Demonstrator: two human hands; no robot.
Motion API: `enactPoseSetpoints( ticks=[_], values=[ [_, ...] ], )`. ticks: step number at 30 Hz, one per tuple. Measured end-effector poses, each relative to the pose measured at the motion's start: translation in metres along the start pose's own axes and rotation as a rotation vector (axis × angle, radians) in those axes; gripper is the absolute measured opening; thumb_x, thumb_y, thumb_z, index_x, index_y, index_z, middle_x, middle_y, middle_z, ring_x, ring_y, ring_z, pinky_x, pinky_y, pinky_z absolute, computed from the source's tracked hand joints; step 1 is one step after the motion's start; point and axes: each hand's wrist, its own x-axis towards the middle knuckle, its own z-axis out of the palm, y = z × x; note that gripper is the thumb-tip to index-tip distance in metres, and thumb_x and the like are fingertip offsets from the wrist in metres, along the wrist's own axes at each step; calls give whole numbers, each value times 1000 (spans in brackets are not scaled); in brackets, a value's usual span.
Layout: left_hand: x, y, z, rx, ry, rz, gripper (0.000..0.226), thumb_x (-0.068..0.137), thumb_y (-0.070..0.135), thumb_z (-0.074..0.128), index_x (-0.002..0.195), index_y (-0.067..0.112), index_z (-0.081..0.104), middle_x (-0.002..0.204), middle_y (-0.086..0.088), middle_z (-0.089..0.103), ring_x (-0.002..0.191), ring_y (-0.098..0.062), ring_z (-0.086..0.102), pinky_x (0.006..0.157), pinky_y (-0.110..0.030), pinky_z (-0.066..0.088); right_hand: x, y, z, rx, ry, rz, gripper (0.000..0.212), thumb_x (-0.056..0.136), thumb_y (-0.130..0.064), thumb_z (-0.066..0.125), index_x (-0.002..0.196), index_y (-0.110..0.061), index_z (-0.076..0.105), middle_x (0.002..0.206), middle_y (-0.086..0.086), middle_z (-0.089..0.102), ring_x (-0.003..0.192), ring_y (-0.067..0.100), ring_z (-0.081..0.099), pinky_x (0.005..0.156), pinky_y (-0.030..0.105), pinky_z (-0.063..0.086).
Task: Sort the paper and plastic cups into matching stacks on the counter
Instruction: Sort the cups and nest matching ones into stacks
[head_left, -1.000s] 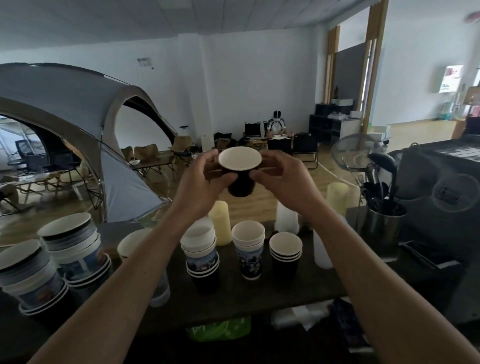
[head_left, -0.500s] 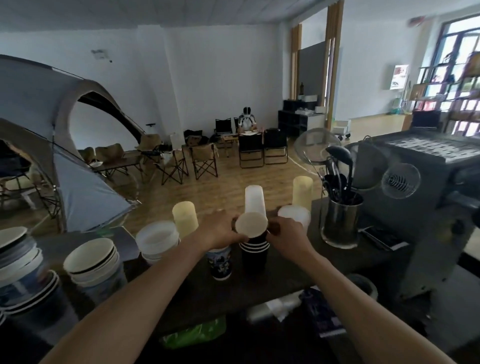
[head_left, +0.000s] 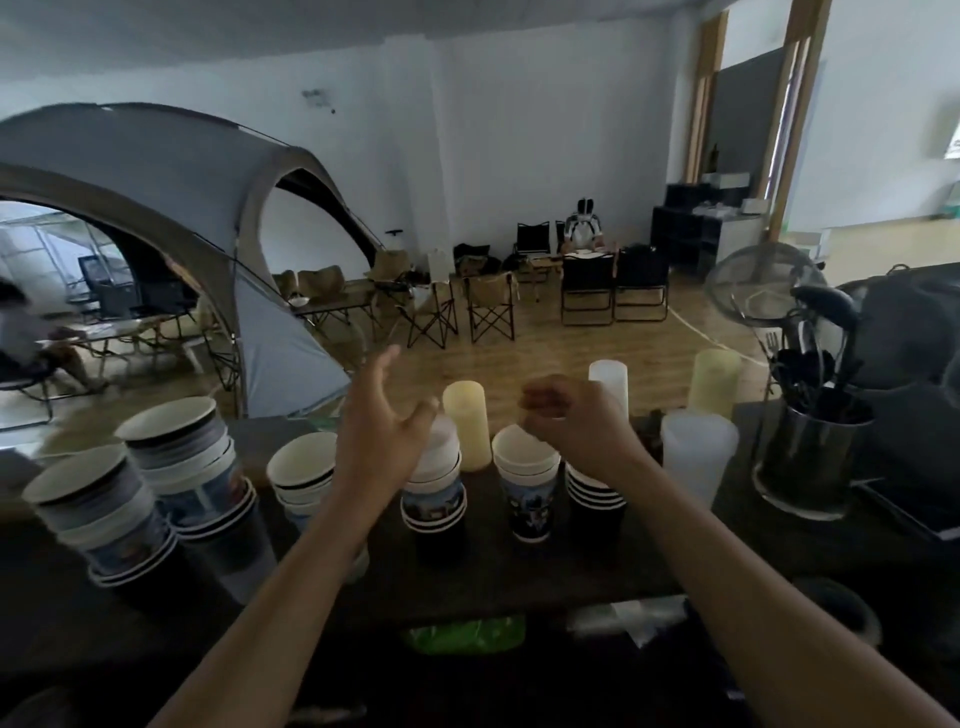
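A stack of black paper cups (head_left: 595, 500) stands on the dark counter (head_left: 519, 566). My right hand (head_left: 574, 418) hovers just above it with curled fingers that hold nothing. My left hand (head_left: 385, 431) is raised with its fingers spread, in front of a mixed stack of printed and black cups (head_left: 435, 499). Between the two stacks stands a stack of printed cups (head_left: 527, 486). A yellow plastic cup (head_left: 467, 423), a white plastic cup (head_left: 609, 382) and another yellow one (head_left: 718, 382) stand upside down behind. Clear plastic cups (head_left: 698, 454) are at the right.
Further cup stacks stand at the left: white-rimmed cups (head_left: 303, 467) and two tall mixed stacks (head_left: 189, 467) (head_left: 98, 512). A metal utensil holder (head_left: 810, 457) and a dark machine (head_left: 909, 364) take up the right end. A green item (head_left: 465, 631) lies below the counter edge.
Both hands brought a black cup down onto the black stack and let go of it. My left hand then opened and lifted away to the left.
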Motion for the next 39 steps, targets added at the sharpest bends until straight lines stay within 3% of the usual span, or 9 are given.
enactPoseSetpoints(
  ticks=[4, 6, 11, 14, 19, 21, 28, 33, 39],
  values=[
    [-17, -31, -13, 146, -192, -220, 83, 80, 30, 79, 148, 17, 33, 144, -6, 49, 127, -24, 50, 100, -39, 44, 22, -9, 50, 38, -205, 35, 56, 75, -24, 79, 127, -17, 62, 115, -4, 70, 101, 11, 67, 93, 41, 55],
    [-21, -38, -8, 124, -256, -223, 68, 82, 26, 77, 139, 16, 42, 126, -4, 59, 114, -22, 58, 92, -40, 51, 27, -9, 65, -7, -269, 39, 61, 76, -25, 78, 133, -17, 57, 122, -3, 66, 108, 13, 64, 95, 38, 53],
    [-23, -50, 0, -39, -285, -202, 57, 82, 22, 76, 134, 15, 54, 122, 0, 66, 110, -17, 62, 82, -23, 50, 28, 0, 76, -84, -354, -44, 34, 73, -21, 77, 106, -17, 71, 99, 0, 74, 94, 14, 70, 87, 44, 57],
    [-23, -53, -2, -64, -276, -215, 52, 82, 23, 76, 130, 13, 58, 114, 4, 66, 99, -8, 62, 71, -11, 46, 28, 2, 72, -58, -352, -54, 37, 73, -21, 80, 109, -20, 71, 99, -4, 75, 95, 8, 69, 89, 39, 57],
    [-16, -56, -7, -192, -321, -316, 59, 85, 25, 73, 138, 15, 47, 131, -6, 63, 114, -19, 61, 80, -25, 54, 33, -4, 65, 14, -376, 2, 54, 78, -24, 81, 127, -14, 61, 114, 0, 68, 101, 14, 66, 77, 31, 60],
    [-15, -55, -8, -225, -321, -333, 64, 87, 29, 71, 143, 18, 42, 134, -8, 60, 119, -23, 59, 83, -30, 54, 33, -4, 64, 26, -339, -6, 56, 80, -27, 79, 131, -15, 58, 121, -2, 64, 103, 14, 64, 66, 22, 57],
    [-5, -34, -21, -164, -227, -151, 66, 81, 48, 69, 138, 22, 50, 130, 0, 61, 118, -20, 59, 93, -43, 54, 26, -33, 45, 88, -242, -103, 45, 85, -24, 74, 129, -19, 60, 109, -7, 71, 78, 4, 67, 64, 17, 53],
    [28, 26, -32, -165, -132, 73, 55, 87, 33, 70, 136, 19, 51, 114, 7, 62, 95, 5, 58, 73, -14, 48, 25, -67, 2, 231, -42, -231, 38, 88, -20, 71, 125, -17, 63, 107, -6, 71, 93, 7, 69, 73, 24, 59],
    [62, 107, 27, -288, -232, 255, 58, 84, 36, 74, 135, 16, 54, 116, 6, 66, 103, -8, 65, 83, -26, 56, 21, -55, -95, 243, 223, -187, 40, 87, -18, 72, 126, -16, 62, 104, -5, 72, 90, 5, 70, 73, 23, 59]
  ],
)
